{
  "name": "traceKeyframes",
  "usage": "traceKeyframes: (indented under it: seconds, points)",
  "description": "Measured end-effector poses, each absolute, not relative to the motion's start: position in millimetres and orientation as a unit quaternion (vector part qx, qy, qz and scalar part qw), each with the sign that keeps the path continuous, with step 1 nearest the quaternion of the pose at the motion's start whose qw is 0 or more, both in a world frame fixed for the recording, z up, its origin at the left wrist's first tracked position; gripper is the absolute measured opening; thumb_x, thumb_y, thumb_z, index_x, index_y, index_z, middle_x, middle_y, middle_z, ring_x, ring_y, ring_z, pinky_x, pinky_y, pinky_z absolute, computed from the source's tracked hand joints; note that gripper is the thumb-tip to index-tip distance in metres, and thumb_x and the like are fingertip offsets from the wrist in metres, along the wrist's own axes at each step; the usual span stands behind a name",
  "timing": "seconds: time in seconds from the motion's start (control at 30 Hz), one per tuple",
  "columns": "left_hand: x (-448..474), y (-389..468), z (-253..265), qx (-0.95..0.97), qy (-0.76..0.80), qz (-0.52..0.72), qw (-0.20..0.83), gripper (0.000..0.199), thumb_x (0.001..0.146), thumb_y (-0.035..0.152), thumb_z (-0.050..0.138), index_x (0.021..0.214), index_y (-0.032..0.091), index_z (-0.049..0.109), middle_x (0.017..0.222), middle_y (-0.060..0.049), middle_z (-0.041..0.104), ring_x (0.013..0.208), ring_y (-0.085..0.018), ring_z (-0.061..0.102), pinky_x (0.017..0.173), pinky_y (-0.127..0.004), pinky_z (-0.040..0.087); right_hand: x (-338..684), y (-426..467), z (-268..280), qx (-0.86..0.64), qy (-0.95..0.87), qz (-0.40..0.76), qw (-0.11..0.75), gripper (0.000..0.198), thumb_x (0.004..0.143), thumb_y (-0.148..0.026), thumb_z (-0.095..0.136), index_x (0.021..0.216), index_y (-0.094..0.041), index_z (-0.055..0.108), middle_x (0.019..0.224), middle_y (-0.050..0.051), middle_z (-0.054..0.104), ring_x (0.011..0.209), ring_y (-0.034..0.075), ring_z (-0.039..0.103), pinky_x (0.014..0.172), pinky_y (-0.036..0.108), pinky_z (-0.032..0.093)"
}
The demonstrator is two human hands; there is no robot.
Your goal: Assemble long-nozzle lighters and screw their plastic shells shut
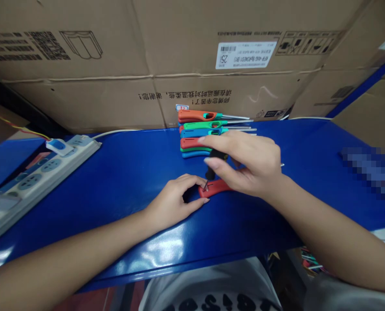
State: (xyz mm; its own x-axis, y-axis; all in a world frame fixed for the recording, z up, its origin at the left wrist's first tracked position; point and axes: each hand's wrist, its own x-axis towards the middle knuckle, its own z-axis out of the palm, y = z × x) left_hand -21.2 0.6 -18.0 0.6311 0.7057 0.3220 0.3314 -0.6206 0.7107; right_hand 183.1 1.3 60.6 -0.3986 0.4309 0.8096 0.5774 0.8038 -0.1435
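Observation:
A red long-nosed lighter (pixel 217 186) lies on its side on the blue tabletop (pixel 127 172). My left hand (pixel 173 202) pinches its handle end between thumb and fingers. In my right hand (pixel 255 162) is a small screwdriver (pixel 210 172) with a black handle, its thin shaft slanting down to the end of the red handle. My right hand hides the lighter's front part. Just behind, several more lighters lie stacked with their metal nozzles to the right, among them an orange lighter (pixel 192 115), a green lighter (pixel 195 125) and a blue lighter (pixel 195 133).
A large cardboard box (pixel 111 99) stands along the back edge. On the left lies a white power strip (pixel 39 175) with a plug (pixel 59 147) in it. A pixelated patch covers something at the right. Below the table's right front, several coloured pieces (pixel 310 261) show.

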Motion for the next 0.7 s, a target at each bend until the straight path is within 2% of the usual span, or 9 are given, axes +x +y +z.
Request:
traceKeyframes:
  seconds: [0.1, 0.17, 0.3, 0.37, 0.47, 0.53, 0.6, 0.7]
  points:
    - [-21.1, 0.2, -17.3, 0.850, 0.309, 0.298, 0.306, 0.020, 0.087, 0.021, 0.075, 0.104, 0.019, 0.066, 0.102, -0.002, 0.073, 0.095, -0.018, 0.069, 0.088, -0.031, 0.052, 180.1, -1.8, 65.6, -0.312, -0.833, 0.040, 0.456, 0.031, 0.105, -0.024, 0.043, 0.122, -0.020, 0.069, 0.107, 0.005, 0.076, 0.090, 0.014, 0.072, 0.077, 0.028, 0.059]
    - [-21.1, 0.1, -17.7, 0.851, 0.310, 0.297, 0.304, 0.020, 0.087, 0.021, 0.075, 0.104, 0.019, 0.066, 0.101, -0.001, 0.073, 0.094, -0.018, 0.069, 0.087, -0.031, 0.052, 179.7, -1.4, 66.6, -0.312, -0.831, 0.088, 0.451, 0.029, 0.104, -0.025, 0.046, 0.122, -0.019, 0.068, 0.109, 0.005, 0.076, 0.084, 0.013, 0.072, 0.072, 0.026, 0.059]
    - [-21.4, 0.5, -19.5, 0.851, 0.302, 0.305, 0.302, 0.019, 0.087, 0.021, 0.074, 0.104, 0.020, 0.065, 0.102, 0.000, 0.074, 0.095, -0.017, 0.069, 0.088, -0.030, 0.052, 183.0, 2.4, 61.9, -0.304, -0.824, -0.022, 0.478, 0.017, 0.094, -0.033, 0.067, 0.104, -0.022, 0.074, 0.093, 0.002, 0.078, 0.078, 0.015, 0.072, 0.072, 0.026, 0.059]
    - [-21.3, 0.5, -19.5, 0.850, 0.300, 0.307, 0.304, 0.020, 0.087, 0.021, 0.074, 0.105, 0.020, 0.064, 0.103, -0.001, 0.074, 0.096, -0.017, 0.069, 0.089, -0.030, 0.052, 183.8, 2.1, 60.3, -0.291, -0.824, -0.067, 0.481, 0.015, 0.095, -0.030, 0.065, 0.103, -0.021, 0.074, 0.088, 0.002, 0.078, 0.080, 0.015, 0.072, 0.077, 0.027, 0.059]
    - [-20.9, 0.1, -17.9, 0.848, 0.308, 0.302, 0.306, 0.020, 0.087, 0.021, 0.075, 0.103, 0.020, 0.065, 0.101, -0.001, 0.073, 0.095, -0.018, 0.069, 0.088, -0.030, 0.053, 182.0, -1.1, 61.6, -0.284, -0.839, 0.006, 0.464, 0.028, 0.102, -0.021, 0.048, 0.121, -0.019, 0.068, 0.104, 0.004, 0.077, 0.086, 0.014, 0.072, 0.081, 0.027, 0.059]
    - [-20.8, -0.2, -17.3, 0.849, 0.311, 0.298, 0.307, 0.018, 0.087, 0.020, 0.075, 0.102, 0.020, 0.065, 0.100, -0.001, 0.073, 0.094, -0.018, 0.069, 0.088, -0.031, 0.053, 180.4, -2.5, 63.1, -0.286, -0.847, 0.083, 0.441, 0.034, 0.104, -0.020, 0.043, 0.132, -0.019, 0.062, 0.116, 0.004, 0.075, 0.089, 0.013, 0.072, 0.077, 0.026, 0.060]
    - [-21.0, -0.3, -17.6, 0.849, 0.311, 0.296, 0.309, 0.017, 0.087, 0.020, 0.074, 0.102, 0.020, 0.065, 0.100, -0.001, 0.073, 0.094, -0.018, 0.069, 0.089, -0.031, 0.053, 180.3, -1.9, 63.2, -0.287, -0.847, 0.101, 0.435, 0.030, 0.103, -0.024, 0.049, 0.130, -0.019, 0.063, 0.118, 0.004, 0.075, 0.089, 0.013, 0.073, 0.073, 0.024, 0.059]
    - [-21.2, 0.0, -18.9, 0.849, 0.311, 0.297, 0.309, 0.021, 0.087, 0.021, 0.074, 0.106, 0.019, 0.066, 0.105, -0.003, 0.074, 0.099, -0.019, 0.069, 0.093, -0.033, 0.052, 182.8, 0.9, 60.5, -0.283, -0.842, -0.009, 0.460, 0.022, 0.094, -0.034, 0.068, 0.110, -0.019, 0.072, 0.098, 0.003, 0.078, 0.081, 0.014, 0.072, 0.073, 0.024, 0.058]
